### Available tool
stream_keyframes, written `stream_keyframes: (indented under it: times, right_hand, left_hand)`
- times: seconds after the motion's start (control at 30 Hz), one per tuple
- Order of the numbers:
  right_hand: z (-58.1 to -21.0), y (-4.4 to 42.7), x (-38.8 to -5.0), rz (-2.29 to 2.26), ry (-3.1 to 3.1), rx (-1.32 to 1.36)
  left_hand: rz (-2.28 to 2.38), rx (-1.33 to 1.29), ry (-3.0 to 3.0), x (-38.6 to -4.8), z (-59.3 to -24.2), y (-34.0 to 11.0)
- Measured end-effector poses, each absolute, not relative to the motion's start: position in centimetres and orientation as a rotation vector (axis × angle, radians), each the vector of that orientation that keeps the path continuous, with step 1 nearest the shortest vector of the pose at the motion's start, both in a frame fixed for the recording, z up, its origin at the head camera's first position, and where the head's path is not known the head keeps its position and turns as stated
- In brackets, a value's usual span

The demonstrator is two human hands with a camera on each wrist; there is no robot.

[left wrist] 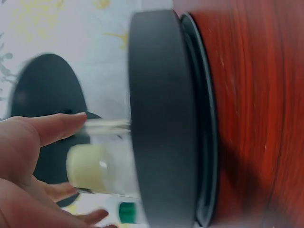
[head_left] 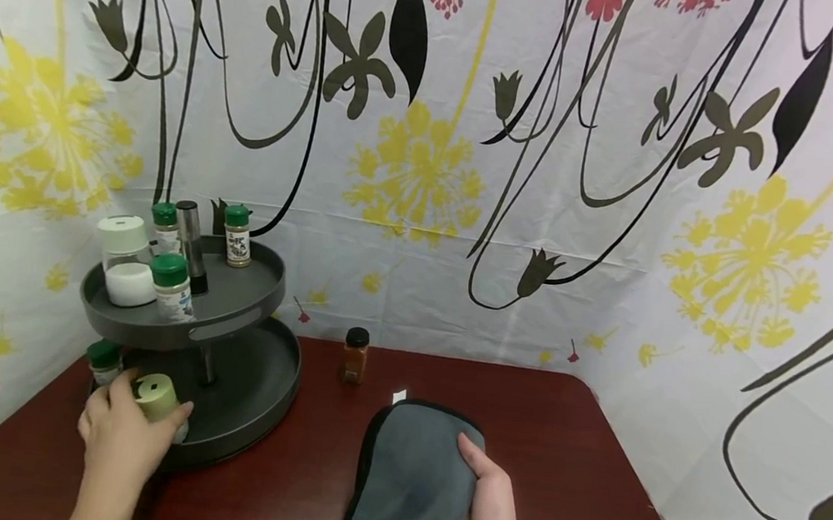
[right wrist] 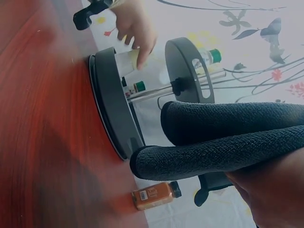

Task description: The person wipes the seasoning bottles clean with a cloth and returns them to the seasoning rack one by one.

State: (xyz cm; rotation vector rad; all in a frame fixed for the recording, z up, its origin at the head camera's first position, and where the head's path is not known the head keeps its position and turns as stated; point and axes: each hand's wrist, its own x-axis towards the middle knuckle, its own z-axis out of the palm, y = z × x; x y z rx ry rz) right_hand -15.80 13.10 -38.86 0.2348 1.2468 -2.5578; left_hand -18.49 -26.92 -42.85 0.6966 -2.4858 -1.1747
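On the lower tier of a dark two-tier turntable rack [head_left: 251, 411] stands a clear jar with a pale green lid [head_left: 156, 396]. My left hand [head_left: 123, 433] reaches around this lid, thumb on one side and fingers on the other. In the left wrist view a gap shows between the thumb and the pale green lid [left wrist: 88, 166]; whether the other fingers touch it I cannot tell. My right hand [head_left: 497, 502] grips a folded grey cloth [head_left: 418, 478] with black edging, thumb on top. The cloth's folded layers [right wrist: 213, 156] show from the side in the right wrist view.
Several green-capped spice bottles [head_left: 172, 291], a white-lidded jar [head_left: 126, 261] and a slim metallic cylinder [head_left: 192, 247] stand on the upper tier. Another green-capped bottle [head_left: 104, 360] is beside my left hand. An orange-brown spice bottle [head_left: 354, 356] stands near the table's back edge.
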Motion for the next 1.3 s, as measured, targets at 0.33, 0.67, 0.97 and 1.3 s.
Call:
stream_keyframes:
  times: [0.33, 0.67, 0.97, 1.3]
  right_hand:
    - [-38.9, 13.2, -15.7, -2.568, 1.285, 0.268]
    - [-39.2, 13.6, -15.7, -2.566, 1.328, 0.291]
    - [-39.3, 13.9, -15.8, -2.571, 1.321, 0.324]
    - [-39.6, 14.5, -16.2, -2.588, 1.266, 0.306]
  left_hand:
    - [-1.149, 0.591, -2.634, -16.4, -41.3, -22.2]
    - [-1.196, 0.448, -2.691, -16.1, -40.8, -18.9]
    - [-1.26, 0.181, -2.64, -17.9, -39.3, -13.9]
    - [-1.493, 0.082, -2.597, -28.9, -42.3, -10.1]
